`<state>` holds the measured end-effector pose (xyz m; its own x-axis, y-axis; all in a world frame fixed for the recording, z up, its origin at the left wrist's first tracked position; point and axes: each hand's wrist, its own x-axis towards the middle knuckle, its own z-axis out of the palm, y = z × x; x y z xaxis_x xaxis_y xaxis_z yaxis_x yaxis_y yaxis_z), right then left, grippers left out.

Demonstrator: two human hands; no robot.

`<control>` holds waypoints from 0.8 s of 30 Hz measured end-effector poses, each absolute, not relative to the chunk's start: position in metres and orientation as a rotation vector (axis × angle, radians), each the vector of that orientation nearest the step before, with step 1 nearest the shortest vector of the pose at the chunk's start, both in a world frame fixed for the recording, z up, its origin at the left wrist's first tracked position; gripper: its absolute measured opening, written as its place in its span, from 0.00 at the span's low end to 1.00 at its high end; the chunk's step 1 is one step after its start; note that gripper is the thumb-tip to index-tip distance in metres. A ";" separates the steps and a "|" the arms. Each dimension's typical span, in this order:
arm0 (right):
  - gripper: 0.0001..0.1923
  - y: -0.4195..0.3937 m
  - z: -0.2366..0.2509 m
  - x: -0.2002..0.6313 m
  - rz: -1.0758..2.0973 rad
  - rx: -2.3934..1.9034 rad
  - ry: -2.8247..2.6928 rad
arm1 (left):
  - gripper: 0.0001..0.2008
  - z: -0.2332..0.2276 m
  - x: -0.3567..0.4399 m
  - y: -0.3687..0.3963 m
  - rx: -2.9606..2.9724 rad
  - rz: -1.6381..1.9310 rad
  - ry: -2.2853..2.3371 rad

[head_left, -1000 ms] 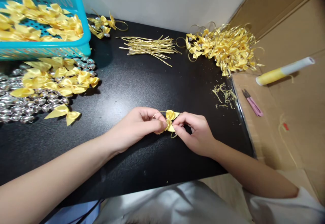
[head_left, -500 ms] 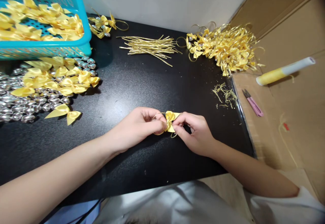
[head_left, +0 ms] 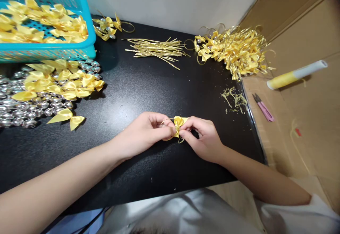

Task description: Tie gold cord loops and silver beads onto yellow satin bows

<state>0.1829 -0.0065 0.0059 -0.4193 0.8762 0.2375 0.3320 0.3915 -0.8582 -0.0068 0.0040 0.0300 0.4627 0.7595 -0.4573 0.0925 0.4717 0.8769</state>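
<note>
Over the near part of the black table (head_left: pixel 148 89), my left hand (head_left: pixel 150 131) pinches a yellow ribbon bow (head_left: pixel 178 121) from its left side. My right hand (head_left: pixel 203 135) grips the same bow from the right, thumb and forefinger pressed together at its middle. A thin gold cord loop (head_left: pixel 168 119) curves out by my left fingers, and a bit of thin cord hangs below the bow. My fingertips hide the bow's centre. Left of my hands, a single yellow bow (head_left: pixel 67 118) lies by silver beads (head_left: pixel 29 115), with more bows on top of them.
A turquoise basket (head_left: pixel 91 32) of yellow bows stands at the back left. Gold cords (head_left: pixel 156 50) lie at the back, finished bow loops (head_left: pixel 239 51) are heaped to their right. Cord scraps (head_left: pixel 235 97), pink-handled snips (head_left: pixel 263 109) and a yellow-white roll (head_left: pixel 297 74) are on the right.
My fingertips have drawn slightly closer together at the bow's middle, and less of the cord loop shows by my left hand. Both hands keep hold of the bow.
</note>
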 end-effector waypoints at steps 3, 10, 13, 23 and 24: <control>0.06 -0.007 0.005 0.183 0.989 -1.045 -1.926 | 0.09 0.030 -0.006 0.003 1.000 0.531 1.044; 0.06 -0.007 0.005 0.183 0.952 -1.047 -1.931 | 0.10 0.030 -0.004 0.000 0.966 0.583 1.066; 0.06 -0.007 0.006 0.183 0.914 -1.038 -1.959 | 0.12 0.029 -0.002 -0.002 0.999 0.599 1.092; 0.06 -0.007 0.008 0.184 0.866 -1.041 -2.002 | 0.11 0.029 -0.004 -0.002 1.128 0.598 1.155; 0.06 -0.007 0.008 0.184 0.860 -1.044 -2.004 | 0.11 0.029 -0.004 -0.002 1.128 0.598 1.162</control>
